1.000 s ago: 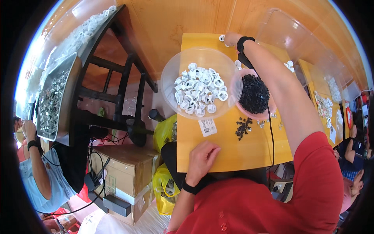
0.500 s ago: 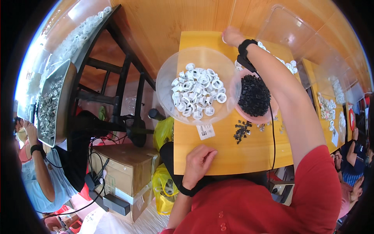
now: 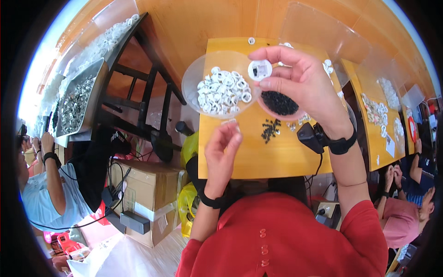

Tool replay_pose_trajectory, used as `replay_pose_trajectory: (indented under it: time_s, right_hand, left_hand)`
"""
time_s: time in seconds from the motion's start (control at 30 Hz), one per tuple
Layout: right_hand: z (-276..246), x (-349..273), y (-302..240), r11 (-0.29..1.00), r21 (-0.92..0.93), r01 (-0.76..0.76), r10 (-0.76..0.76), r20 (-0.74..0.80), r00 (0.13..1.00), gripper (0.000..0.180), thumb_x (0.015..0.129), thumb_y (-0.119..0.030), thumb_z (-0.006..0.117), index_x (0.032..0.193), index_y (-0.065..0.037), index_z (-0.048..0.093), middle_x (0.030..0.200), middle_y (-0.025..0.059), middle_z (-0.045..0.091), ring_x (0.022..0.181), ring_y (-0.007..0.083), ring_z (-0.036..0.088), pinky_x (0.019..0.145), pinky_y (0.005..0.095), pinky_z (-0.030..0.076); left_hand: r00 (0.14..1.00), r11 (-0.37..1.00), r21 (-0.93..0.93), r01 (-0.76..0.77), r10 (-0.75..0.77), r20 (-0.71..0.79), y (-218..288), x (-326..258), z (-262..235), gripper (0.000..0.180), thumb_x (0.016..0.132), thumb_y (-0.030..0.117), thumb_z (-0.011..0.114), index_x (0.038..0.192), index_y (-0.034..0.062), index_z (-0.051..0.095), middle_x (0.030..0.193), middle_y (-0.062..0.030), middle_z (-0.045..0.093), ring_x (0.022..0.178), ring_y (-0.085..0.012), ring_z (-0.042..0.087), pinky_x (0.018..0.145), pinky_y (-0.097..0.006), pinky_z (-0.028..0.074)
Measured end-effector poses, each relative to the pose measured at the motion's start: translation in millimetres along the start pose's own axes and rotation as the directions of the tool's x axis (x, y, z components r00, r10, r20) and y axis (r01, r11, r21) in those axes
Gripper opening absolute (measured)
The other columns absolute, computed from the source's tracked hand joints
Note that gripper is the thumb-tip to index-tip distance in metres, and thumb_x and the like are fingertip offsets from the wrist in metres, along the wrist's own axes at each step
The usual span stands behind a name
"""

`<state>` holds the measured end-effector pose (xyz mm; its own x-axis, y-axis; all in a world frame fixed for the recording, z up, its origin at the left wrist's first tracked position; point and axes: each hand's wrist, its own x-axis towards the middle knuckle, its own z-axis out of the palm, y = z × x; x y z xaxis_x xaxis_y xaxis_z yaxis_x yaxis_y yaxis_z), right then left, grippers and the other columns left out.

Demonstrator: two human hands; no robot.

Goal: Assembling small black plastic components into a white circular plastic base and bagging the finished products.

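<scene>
My right hand (image 3: 302, 81) is raised over the table, pinching a round white plastic part (image 3: 264, 68) between thumb and fingers. A small black piece shows inside that part. My left hand (image 3: 222, 147) is above the table's near left side, fingers curled and thumb pressed in; whether anything sits between them is hidden. Just beyond it stands a clear round bowl (image 3: 188, 87) holding many similar white parts (image 3: 221, 92). A pink bowl (image 3: 295, 114) full of small black pieces (image 3: 279, 102) is partly behind my right hand. Loose black pieces (image 3: 270, 129) lie before it.
More white parts (image 3: 328, 67) lie at the wooden table's (image 3: 258, 161) right side, and one white ring (image 3: 251, 41) at its far edge. Cardboard boxes (image 3: 140, 184) and a yellow bag (image 3: 187, 203) stand at left. Co-workers sit on both sides; a black stand (image 3: 154, 83) is at left.
My right hand has come back from the table's far edge toward me and now shows a white part in its fingers. My left hand has risen toward the clear bowl. The view has shifted.
</scene>
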<state>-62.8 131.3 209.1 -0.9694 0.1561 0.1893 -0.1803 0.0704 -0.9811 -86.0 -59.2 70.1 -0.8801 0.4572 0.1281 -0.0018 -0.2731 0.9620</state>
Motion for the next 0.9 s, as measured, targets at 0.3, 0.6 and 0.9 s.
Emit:
replay_pose_trajectory:
  time_s: [0.3, 0.6, 0.9]
  right_hand:
    - [13.2, -50.9, 11.2, 0.998, -0.024, -0.051, 0.051, -0.016, 0.999, 0.032, 0.083, 0.001, 0.060, 0.115, 0.000, 0.059, 0.079, -0.0002, 0.067, 0.071, 0.0009, 0.058, 0.067, 0.0170, 0.044]
    - [10.1, -78.3, 23.9, 0.966, -0.238, 0.106, -0.126, -0.073, 0.989, 0.032, 0.082, -0.004, 0.064, 0.113, -0.001, 0.061, 0.071, 0.0010, 0.064, 0.065, 0.0024, 0.055, 0.062, 0.0171, 0.042]
    - [18.0, -94.2, 33.6, 0.942, -0.290, 0.170, -0.221, -0.152, 0.963, 0.031, 0.081, 0.000, 0.065, 0.112, 0.001, 0.061, 0.087, 0.0066, 0.066, 0.074, 0.0080, 0.061, 0.065, 0.0208, 0.049]
  left_hand:
    - [0.999, 0.940, -0.340, 0.027, -0.016, 0.034, 62.7, 7.4, 48.6, 0.031, 0.093, 0.009, 0.055, 0.123, 0.0001, 0.053, 0.105, -0.0042, 0.059, 0.079, -0.0075, 0.053, 0.069, -0.021, 0.042]
    - [0.986, 0.833, -0.527, 0.166, -0.122, 0.117, 44.0, -3.5, 50.1, 0.028, 0.093, 0.008, 0.055, 0.120, 0.0004, 0.054, 0.095, -0.0027, 0.061, 0.076, -0.0082, 0.053, 0.068, -0.020, 0.044]
    - [0.978, 0.835, -0.517, 0.187, -0.112, 0.174, 36.0, -11.9, 48.7, 0.029, 0.094, 0.010, 0.053, 0.122, 0.0020, 0.053, 0.103, -0.0025, 0.061, 0.081, -0.0076, 0.055, 0.069, -0.020, 0.044]
